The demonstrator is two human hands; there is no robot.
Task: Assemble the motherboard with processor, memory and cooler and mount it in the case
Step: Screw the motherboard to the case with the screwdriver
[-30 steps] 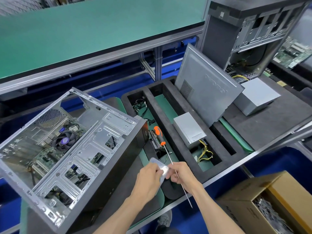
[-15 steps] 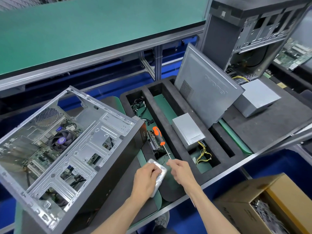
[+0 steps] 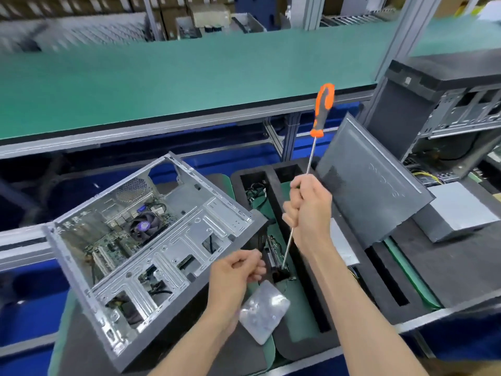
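Note:
The open grey case [image 3: 189, 232] lies tilted on the bench at left. Inside it sit the motherboard [image 3: 108, 248] and its cooler fan [image 3: 143, 226]. My right hand [image 3: 309, 210] grips the metal shaft of an orange-handled screwdriver [image 3: 322, 109], handle up, tip down in a slot of the black foam tray [image 3: 306, 289]. My left hand [image 3: 235, 278] hovers by the case's right end, fingers curled with fingertips together; I see nothing between them. A small clear bag of screws [image 3: 264, 312] lies on the mat just below that hand.
A dark side panel [image 3: 371, 185] leans in the foam tray at right. Beyond it stand a grey power supply [image 3: 461, 210] and a second open case [image 3: 447, 104]. A green shelf [image 3: 189, 77] runs across the back, above the bench.
My right hand has lifted the screwdriver from lying in the tray to nearly upright, gripping its shaft. My left hand has let go of the screw bag, which now lies on the mat.

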